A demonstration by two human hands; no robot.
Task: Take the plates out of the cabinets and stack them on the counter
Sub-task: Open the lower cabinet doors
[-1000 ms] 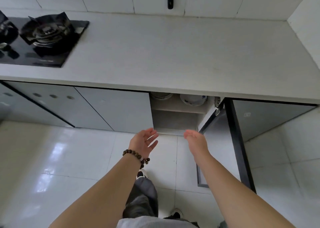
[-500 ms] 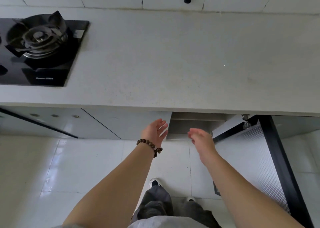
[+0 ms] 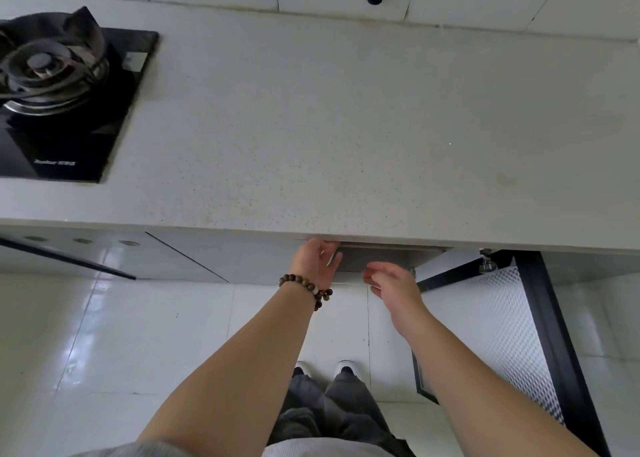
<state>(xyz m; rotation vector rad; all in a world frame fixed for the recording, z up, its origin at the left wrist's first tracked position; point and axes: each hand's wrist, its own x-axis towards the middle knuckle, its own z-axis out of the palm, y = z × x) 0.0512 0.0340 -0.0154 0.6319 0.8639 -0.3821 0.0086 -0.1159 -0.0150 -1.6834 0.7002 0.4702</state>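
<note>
The pale speckled counter (image 3: 346, 127) fills the upper view and carries no plates. Below its front edge the cabinet opening (image 3: 381, 259) shows as a dark slit; the plates inside are hidden by the counter. My left hand (image 3: 317, 260), with a bead bracelet on the wrist, reaches up to the opening's left edge, fingers spread and holding nothing. My right hand (image 3: 393, 281) hovers just in front of the opening, fingers apart, holding nothing.
The open cabinet door (image 3: 495, 318), black-framed with a white patterned inner face, swings out to the right of my right arm. A black gas hob (image 3: 62, 103) sits on the counter's left. Closed grey cabinet doors (image 3: 190, 259) run to the left. My feet stand on glossy white floor tiles.
I have stepped closer and the view now looks down on the counter, so the shelf and dishes seen a second ago are hidden. Both hands have moved forward to the cabinet opening.
</note>
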